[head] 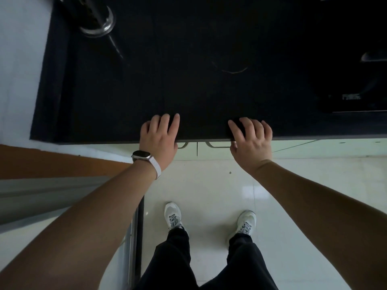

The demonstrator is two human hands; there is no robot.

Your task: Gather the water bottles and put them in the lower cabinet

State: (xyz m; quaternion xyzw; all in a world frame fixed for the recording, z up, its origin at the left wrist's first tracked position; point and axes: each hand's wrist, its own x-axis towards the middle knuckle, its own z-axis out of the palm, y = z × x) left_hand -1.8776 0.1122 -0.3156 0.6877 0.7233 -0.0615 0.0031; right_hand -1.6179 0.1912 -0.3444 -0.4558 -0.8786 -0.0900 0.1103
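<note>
Your left hand (159, 140) and right hand (252, 141) loose-fingered, holding nothing, resting on the black countertop (188, 59) edge, lower cabinet (211, 153) directly beneath your palms, its 2 doors closed, handles (217, 146) just under your thumbs

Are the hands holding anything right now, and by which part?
Nothing is held. The left hand and right hand lie open over the front edge of the black countertop.

single head-worn wide-angle view, looking steeply down from above, near the front edge of the dark table (188, 80), floor (209, 185) and the wearer's own shoes (172, 215) directly below
</note>
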